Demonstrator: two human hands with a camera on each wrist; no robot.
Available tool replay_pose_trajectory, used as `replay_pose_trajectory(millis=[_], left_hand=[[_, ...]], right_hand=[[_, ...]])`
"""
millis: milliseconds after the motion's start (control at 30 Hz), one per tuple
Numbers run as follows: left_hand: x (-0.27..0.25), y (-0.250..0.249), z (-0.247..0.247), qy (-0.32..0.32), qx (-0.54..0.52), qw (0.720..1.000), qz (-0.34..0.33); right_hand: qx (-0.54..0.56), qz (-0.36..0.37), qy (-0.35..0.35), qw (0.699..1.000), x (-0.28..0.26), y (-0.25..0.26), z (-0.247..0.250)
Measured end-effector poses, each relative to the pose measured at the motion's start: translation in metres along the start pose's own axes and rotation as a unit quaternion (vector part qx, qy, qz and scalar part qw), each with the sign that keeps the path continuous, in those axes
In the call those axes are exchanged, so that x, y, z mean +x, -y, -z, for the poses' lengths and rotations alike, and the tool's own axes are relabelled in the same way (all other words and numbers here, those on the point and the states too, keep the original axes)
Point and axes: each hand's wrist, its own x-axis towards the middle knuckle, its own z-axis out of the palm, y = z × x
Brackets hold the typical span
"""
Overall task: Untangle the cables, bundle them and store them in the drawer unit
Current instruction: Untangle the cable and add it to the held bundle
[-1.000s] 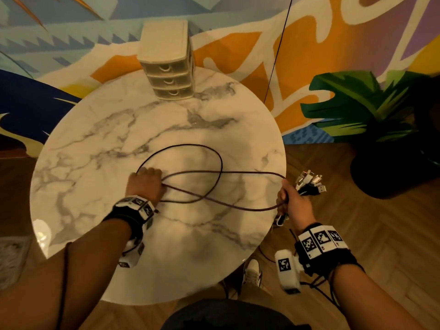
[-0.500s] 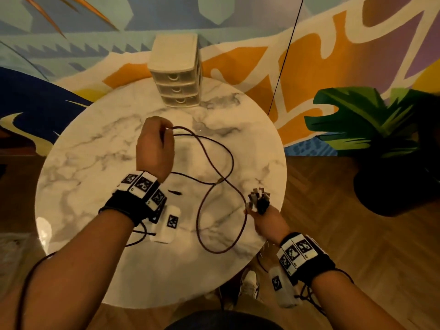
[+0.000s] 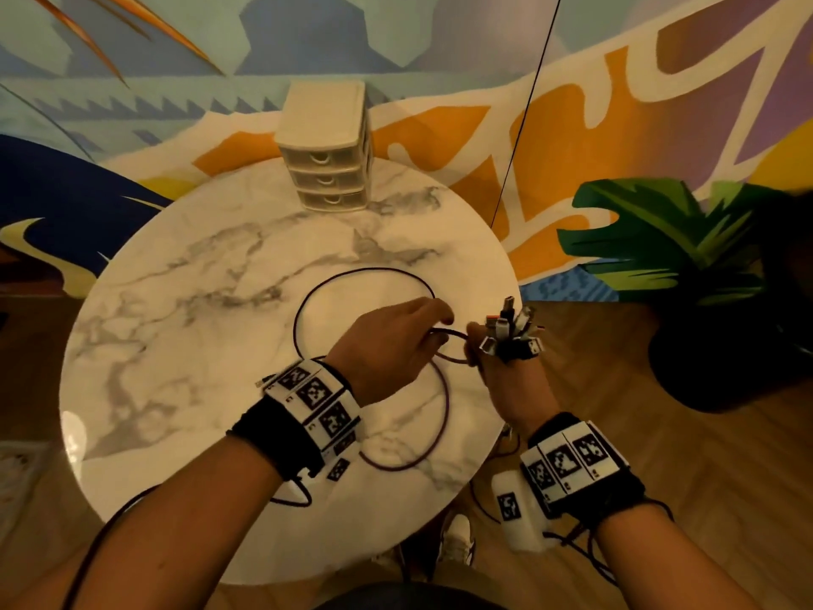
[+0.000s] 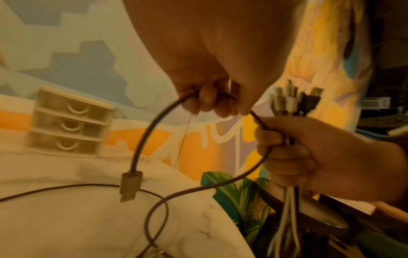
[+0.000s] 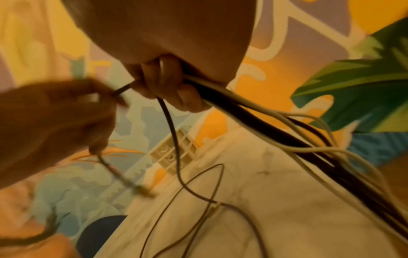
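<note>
A dark brown cable (image 3: 303, 310) lies in loops on the round marble table (image 3: 176, 345). My left hand (image 3: 391, 345) pinches this cable (image 4: 141, 148) near its end, and the USB plug (image 4: 129, 185) dangles below the fingers. My right hand (image 3: 506, 380) grips a bundle of white and black cables (image 5: 276, 132), whose plugs (image 3: 512, 332) stick up out of the fist. The brown cable also passes into that right fist (image 4: 309, 153). Both hands are close together at the table's right edge. The cream three-drawer unit (image 3: 327, 147) stands at the far edge, its drawers closed.
A painted wall rises behind the table. A dark pot with a green leafy plant (image 3: 686, 275) stands on the wooden floor to the right. A thin black cord (image 3: 523, 112) hangs down by the wall. My shoe (image 3: 457, 539) shows under the table's near edge.
My left hand has come down and to the right with the brown cable's end, and now meets the right hand. The right hand has risen a little. The cable's loops on the table have shifted.
</note>
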Motion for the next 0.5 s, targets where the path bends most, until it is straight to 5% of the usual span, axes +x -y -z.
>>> replay_pose_trajectory(millis=[100,200,300,400,500], left_hand=[[-0.002,0.023,0.012,0.069,0.066,0.99,0.101],[-0.005,0.038,0.028,0.052,-0.016,0.983,0.175],[0.001,0.031,0.037,0.066,-0.173,0.965,0.188],[0.008,0.015,0.042,0.002,-0.319,0.925,0.206],[0.013,0.005,0.042,0.012,-0.313,0.929,0.198]], right_hand=[[0.024,-0.065,-0.101,0.992,0.009,-0.026,0.016],[0.022,-0.134,-0.148,0.98,0.011,-0.053,0.025],[-0.029,-0.154,-0.099,0.983,0.01,-0.066,0.021],[-0.058,-0.154,-0.012,0.986,0.004,-0.07,0.017],[-0.115,-0.14,-0.001,0.983,0.002,-0.065,0.018]])
